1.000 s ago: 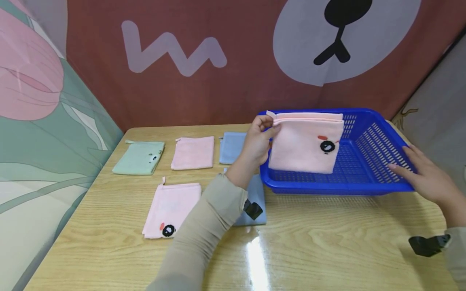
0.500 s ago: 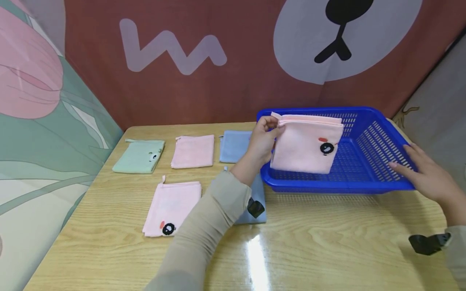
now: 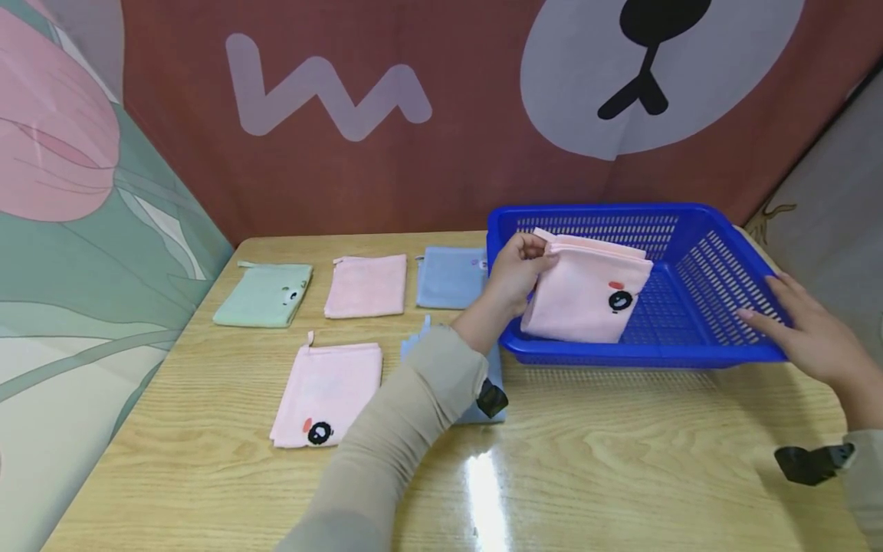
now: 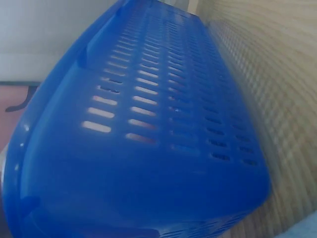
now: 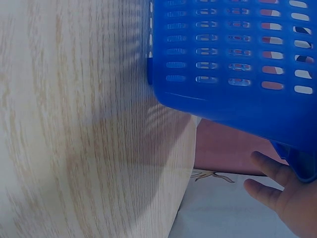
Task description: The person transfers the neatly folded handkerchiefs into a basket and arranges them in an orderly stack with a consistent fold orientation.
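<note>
In the head view my left hand (image 3: 513, 280) pinches a folded pink towel (image 3: 579, 295) by its upper left corner, near the hanging loop. That towel, with an embroidered black eye and red cheek, hangs tilted within the left part of a blue plastic basket (image 3: 679, 356). My right hand (image 3: 814, 330) holds the basket's right rim, thumb over the inner side. Two fingers (image 5: 270, 193) show outside the rim in the right wrist view. The left wrist view is filled by the slotted basket wall (image 4: 148, 183); the left hand's fingers are hidden there.
On the wooden table (image 3: 607, 468) lie a green towel (image 3: 262, 297), a pink towel (image 3: 366, 287), a blue towel (image 3: 448, 280) and a nearer pink towel (image 3: 331, 391). Another blue towel (image 3: 486, 414) is partly under my left forearm. A brown printed cloth (image 3: 331, 184) hangs behind.
My left hand has moved slightly right and down with the pink towel, which now tilts more and sits lower in the basket. The right hand stays at the rim.
</note>
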### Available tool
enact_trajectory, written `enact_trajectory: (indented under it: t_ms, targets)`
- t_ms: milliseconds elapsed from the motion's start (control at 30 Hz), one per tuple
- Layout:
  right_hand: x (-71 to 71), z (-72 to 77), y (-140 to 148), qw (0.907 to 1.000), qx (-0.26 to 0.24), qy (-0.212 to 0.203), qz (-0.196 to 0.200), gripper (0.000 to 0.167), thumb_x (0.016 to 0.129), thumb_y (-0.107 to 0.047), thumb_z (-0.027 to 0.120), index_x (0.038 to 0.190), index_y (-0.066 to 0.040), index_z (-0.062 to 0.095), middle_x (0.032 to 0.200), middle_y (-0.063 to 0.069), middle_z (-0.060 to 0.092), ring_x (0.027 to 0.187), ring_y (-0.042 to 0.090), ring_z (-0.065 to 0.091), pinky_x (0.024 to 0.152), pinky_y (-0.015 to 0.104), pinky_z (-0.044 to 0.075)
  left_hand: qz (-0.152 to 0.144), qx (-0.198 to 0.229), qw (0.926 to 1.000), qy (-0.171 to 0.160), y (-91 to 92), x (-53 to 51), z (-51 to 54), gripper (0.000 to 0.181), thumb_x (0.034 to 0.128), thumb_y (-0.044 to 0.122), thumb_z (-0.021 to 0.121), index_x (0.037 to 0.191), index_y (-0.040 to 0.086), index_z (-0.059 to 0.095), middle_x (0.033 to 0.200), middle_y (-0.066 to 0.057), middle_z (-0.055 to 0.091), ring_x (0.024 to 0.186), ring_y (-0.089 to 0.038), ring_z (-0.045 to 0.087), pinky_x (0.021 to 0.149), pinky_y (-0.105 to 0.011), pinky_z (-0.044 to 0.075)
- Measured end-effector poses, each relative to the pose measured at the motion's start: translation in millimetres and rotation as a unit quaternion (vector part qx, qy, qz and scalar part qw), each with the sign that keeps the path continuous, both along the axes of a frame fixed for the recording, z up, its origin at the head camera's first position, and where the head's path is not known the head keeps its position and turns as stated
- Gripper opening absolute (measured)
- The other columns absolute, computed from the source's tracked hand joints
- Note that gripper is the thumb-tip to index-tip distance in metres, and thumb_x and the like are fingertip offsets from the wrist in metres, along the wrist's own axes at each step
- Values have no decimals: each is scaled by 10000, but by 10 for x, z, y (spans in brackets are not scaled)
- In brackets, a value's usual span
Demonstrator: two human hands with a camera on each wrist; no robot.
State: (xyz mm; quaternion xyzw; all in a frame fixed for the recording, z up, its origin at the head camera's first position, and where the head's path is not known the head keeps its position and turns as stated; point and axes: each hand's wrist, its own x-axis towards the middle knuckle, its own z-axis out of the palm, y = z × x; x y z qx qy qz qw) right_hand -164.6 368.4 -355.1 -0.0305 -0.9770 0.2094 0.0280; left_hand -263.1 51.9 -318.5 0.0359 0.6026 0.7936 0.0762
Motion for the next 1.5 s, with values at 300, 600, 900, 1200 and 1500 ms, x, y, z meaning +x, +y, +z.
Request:
enact_trajectory:
  t_ms: [300,600,900,1200,1500]
  targets:
    - [-10,2,15,9999,-17,73,70,713,909,-326,380,1331,37,-66,1362,232,-167,1197,458,-111,853,665,16,-15,-581,9982,-129,71,-1,-71,159,748,-74,604,827,27,509,698,25,463,606,-78,440,498,-163,370]
    - [-12,6,6,9998,-82,134,120,706,906,-311,388,1332,45,-49,1364,238,-156,1203,444,-119,872,649,-10,-36,-1027,9947,36,110,-18,-121,165,736,-81,614,820,14,508,689,24,451,631,-84,431,534,-162,373]
    - [-11,1,-8,9998,-62,140,89,706,908,-308,386,1330,50,-52,1363,242,-156,1206,438,-125,877,644,-14,179,-1835,9822,352,144,-27,-154,166,725,-63,635,786,21,505,673,41,424,653,-84,416,556,-162,372]
    - [-22,10,-9,9999,-83,67,124,708,909,-310,385,1329,47,-59,1360,239,-167,1202,441,-127,875,645,-11,198,-3053,9483,844,132,-32,-167,156,749,20,644,795,71,504,718,13,524,689,-109,471,579,-169,365]
    - [-31,-34,38,9999,-82,80,70,715,909,-328,377,1329,44,-67,1358,233,-180,1203,428,-144,883,636,-28,-93,-4327,8958,1014,144,-12,-162,150,791,141,623,820,96,483,749,1,525,721,-129,493,608,-187,368]
